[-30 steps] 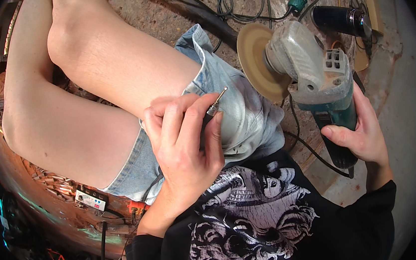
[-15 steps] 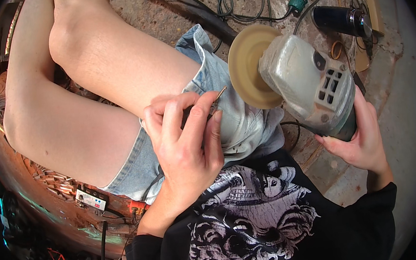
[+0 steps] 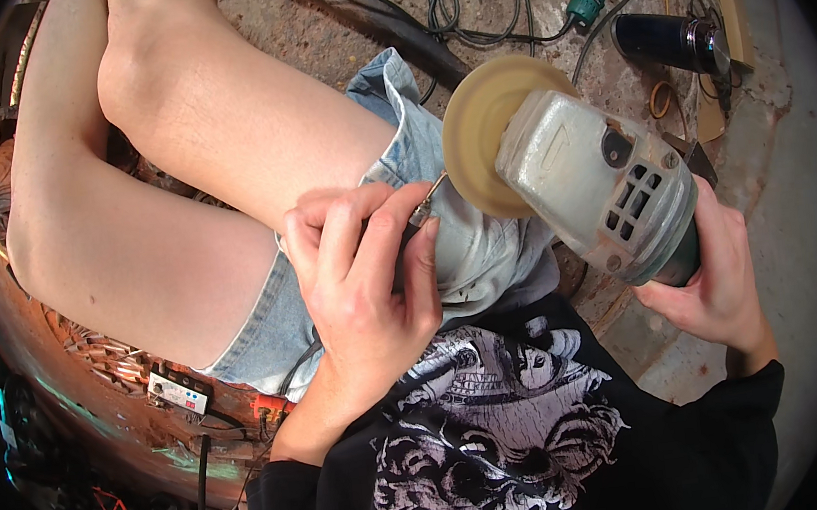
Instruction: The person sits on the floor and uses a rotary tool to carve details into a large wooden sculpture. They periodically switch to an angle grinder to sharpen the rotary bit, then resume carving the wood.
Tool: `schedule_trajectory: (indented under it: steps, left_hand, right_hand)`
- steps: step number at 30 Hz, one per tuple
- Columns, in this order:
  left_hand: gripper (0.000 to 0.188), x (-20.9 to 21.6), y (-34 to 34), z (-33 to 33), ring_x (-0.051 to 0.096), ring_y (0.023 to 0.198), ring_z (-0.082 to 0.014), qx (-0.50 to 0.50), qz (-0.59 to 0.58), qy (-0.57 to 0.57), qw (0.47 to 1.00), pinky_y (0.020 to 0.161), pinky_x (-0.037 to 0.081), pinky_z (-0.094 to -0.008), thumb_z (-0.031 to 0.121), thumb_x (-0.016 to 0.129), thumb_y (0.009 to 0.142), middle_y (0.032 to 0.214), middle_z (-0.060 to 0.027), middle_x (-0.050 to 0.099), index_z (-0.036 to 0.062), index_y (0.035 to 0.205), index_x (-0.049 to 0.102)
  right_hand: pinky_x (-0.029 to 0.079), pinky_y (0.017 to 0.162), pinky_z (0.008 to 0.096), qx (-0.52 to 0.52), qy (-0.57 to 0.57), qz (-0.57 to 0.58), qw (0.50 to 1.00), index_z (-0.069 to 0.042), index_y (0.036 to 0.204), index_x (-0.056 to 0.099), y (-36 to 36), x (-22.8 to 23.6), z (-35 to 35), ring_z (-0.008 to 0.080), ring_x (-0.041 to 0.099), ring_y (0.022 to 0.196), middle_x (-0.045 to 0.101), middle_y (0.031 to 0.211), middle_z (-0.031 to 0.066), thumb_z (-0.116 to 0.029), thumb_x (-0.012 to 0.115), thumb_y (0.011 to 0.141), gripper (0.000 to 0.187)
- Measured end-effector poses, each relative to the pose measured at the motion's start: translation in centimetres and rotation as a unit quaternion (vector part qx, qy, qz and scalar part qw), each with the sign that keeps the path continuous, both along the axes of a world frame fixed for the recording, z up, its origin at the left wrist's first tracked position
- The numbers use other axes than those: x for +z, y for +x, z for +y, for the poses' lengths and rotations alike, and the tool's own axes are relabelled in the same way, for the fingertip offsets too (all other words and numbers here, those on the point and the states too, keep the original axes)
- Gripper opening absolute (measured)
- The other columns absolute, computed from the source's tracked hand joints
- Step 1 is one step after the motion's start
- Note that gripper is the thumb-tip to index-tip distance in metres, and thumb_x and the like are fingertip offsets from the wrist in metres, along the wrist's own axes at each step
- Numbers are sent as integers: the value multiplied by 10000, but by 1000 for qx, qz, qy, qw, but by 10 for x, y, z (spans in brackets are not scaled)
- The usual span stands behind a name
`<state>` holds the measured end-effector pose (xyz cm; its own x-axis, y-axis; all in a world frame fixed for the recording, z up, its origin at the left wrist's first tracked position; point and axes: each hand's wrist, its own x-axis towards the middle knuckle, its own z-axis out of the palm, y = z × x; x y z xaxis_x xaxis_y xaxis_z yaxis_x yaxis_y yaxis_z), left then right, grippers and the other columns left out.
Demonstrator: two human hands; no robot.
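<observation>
1. Grinder point(image 3: 590, 178) has swung slightly lower and left since half a second ago, its tan disc point(image 3: 476, 135) now right at the thin metal tip point(image 3: 438, 186), mid-frame; whether they touch, I can't tell.
2. Right hand point(image 3: 710, 265), right of centre: fingers wrapped around the grinder's body. Left hand point(image 3: 360, 265), mid-frame: thumb and fingers pinching the tip's dark handle point(image 3: 410, 235).
3. Seemingly, tip is being offered to disc; next calls for steady hands, light contact.

Slim tool point(image 3: 422, 213) mostly hidden in left hand point(image 3: 360, 265), contact with disc point(image 3: 476, 140) unclear
</observation>
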<state>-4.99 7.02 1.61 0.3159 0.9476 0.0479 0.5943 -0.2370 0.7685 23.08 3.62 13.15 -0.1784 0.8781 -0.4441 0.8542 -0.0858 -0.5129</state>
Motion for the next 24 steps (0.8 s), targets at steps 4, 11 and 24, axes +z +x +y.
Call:
schedule_trajectory:
  steps: [4, 11, 24]
  left_hand:
    - [249, 0, 1, 1, 553, 957, -293, -3, -4, 0, 1000, 883, 462, -380, 41, 780, 829, 982, -96, 666, 41, 1076, 747]
    - [249, -3, 0, 0, 552, 962, -293, -3, -2, 6, 1000, 886, 461, -382, 39, 781, 829, 985, -96, 662, 35, 1074, 743]
    - [254, -4, 0, -2, 548, 952, -299, -3, 4, 10, 1000, 876, 462, -387, 28, 778, 818, 982, -96, 658, 30, 1069, 740]
  right_hand:
    - [538, 909, 389, 39, 32, -31, 998, 85, 1375, 514, -5, 1, 1, 379, 716, 1024, 686, 1165, 216, -153, 852, 644, 839]
    - [558, 917, 359, -18, -59, 37, 997, 55, 1416, 509, -7, 1, 10, 357, 722, 1053, 676, 1236, 230, -81, 865, 726, 788]
    - [548, 948, 368, -14, -21, 30, 999, 90, 1426, 482, 4, -2, -2, 325, 723, 1103, 692, 1245, 216, -131, 851, 710, 836]
